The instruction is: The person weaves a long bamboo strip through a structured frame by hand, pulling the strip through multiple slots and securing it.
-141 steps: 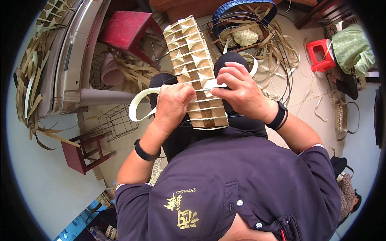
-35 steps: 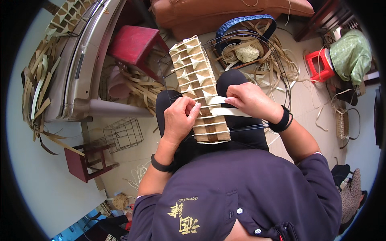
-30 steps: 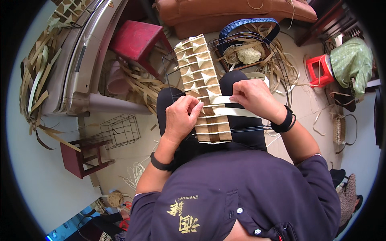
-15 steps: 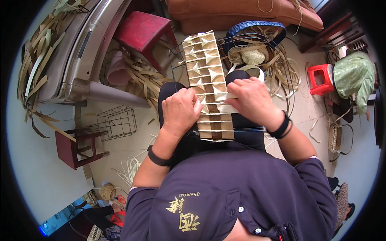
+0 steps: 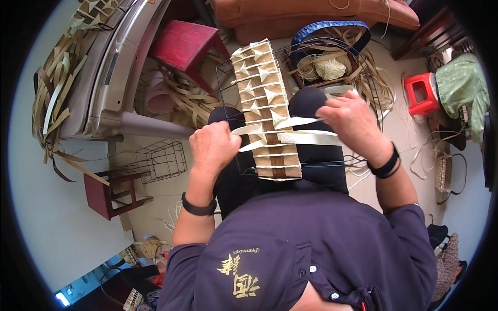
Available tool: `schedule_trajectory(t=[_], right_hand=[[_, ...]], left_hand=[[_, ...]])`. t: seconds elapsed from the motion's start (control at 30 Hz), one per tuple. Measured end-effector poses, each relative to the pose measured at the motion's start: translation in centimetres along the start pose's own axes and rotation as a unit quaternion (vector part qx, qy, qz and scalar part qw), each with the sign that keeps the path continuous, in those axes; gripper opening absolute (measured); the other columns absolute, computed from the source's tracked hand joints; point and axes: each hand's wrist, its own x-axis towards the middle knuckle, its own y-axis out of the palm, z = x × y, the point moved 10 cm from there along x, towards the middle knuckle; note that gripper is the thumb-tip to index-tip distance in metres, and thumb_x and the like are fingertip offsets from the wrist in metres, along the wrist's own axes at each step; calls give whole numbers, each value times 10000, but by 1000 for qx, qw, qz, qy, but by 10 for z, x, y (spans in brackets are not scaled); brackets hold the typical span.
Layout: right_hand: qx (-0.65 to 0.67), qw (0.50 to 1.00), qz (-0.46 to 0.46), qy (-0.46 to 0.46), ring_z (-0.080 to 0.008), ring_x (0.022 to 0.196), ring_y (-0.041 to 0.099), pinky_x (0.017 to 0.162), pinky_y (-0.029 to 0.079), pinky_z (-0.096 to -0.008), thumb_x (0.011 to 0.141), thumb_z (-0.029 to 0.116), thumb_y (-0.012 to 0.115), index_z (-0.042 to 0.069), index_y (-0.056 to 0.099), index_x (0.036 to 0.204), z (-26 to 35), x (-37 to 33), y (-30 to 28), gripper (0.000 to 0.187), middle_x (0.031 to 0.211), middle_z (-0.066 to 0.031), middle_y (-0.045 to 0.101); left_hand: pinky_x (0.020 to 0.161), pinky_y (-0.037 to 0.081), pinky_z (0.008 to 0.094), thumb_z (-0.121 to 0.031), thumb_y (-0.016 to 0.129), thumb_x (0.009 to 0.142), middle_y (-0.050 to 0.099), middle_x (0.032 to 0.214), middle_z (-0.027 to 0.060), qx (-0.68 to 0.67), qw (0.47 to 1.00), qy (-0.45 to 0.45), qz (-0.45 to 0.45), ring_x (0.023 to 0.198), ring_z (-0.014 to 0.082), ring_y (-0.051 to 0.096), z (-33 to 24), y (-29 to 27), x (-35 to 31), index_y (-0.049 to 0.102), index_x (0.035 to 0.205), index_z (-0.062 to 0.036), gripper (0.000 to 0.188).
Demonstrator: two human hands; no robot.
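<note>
A long woven basket panel (image 5: 266,112), tan with a brown middle band and cream folded points and cords, lies over my knees on a black wire frame (image 5: 220,85). Beside its left edge, my left hand (image 5: 211,149) pinches the end of a cream flat strip (image 5: 248,130). To the right, my right hand (image 5: 354,124) is closed on cream strips (image 5: 309,137) that stretch out from the panel. Folded points run in two columns up the far part of the panel; its near end shows plain bands crossed by cords.
A blue-rimmed basket (image 5: 332,25) with a cream yarn ball (image 5: 330,68) and loose strips stands beyond my knees. Red stools (image 5: 184,45) and wire frames (image 5: 162,161) stand around. At right, a person in a green top (image 5: 461,85) is beside a red plastic stool (image 5: 419,93).
Both hands have moved apart, away from the panel's edges. The cream strips now stretch out to either side, where before the hands were close against the panel.
</note>
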Motion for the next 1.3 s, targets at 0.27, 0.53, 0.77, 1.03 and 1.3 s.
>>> schedule_trajectory(t=[0.27, 0.53, 0.77, 1.03, 1.3], right_hand=[[-32, 999, -30, -4, -214, 797, 678, 843, 473, -377, 802, 52, 665, 119, 695, 770, 8, -2, 6, 79, 746, -27, 666], [-57, 994, -73, 52, -203, 789, 668, 951, 464, -383, 804, 55, 690, 113, 732, 795, -46, -30, -25, 72, 741, -32, 688], [-74, 993, -89, 12, -214, 805, 674, 933, 475, -384, 825, 47, 737, 104, 742, 878, -6, -9, -16, 78, 805, -36, 716], [-79, 994, -64, 49, -234, 822, 663, 933, 466, -388, 756, 57, 751, 112, 728, 837, -31, -30, -20, 101, 760, -40, 673], [-59, 998, -25, 28, -257, 758, 668, 836, 484, -385, 789, 59, 713, 106, 677, 789, -17, -14, -1, 60, 729, -51, 656]], left_hand=[[749, 514, 450, -246, 752, 846, 682, 824, 103, -5, 980, 189, -69, 831, 337, 667, -49, -7, 1, 699, 877, -102, 157], [787, 544, 478, -248, 669, 828, 721, 825, 153, 91, 995, 7, 31, 858, 373, 701, 32, -5, 5, 739, 869, -90, 178], [720, 536, 462, -258, 804, 836, 701, 850, 100, -35, 986, 163, -26, 800, 343, 687, -40, -10, 10, 705, 873, -84, 203], [772, 561, 471, -292, 651, 815, 735, 803, 150, 125, 987, -67, 80, 835, 378, 710, 63, -4, 10, 746, 734, -109, 221], [851, 537, 468, -308, 789, 844, 748, 980, 154, -37, 983, 167, 67, 949, 372, 697, -15, 0, 15, 733, 1046, -35, 344]])
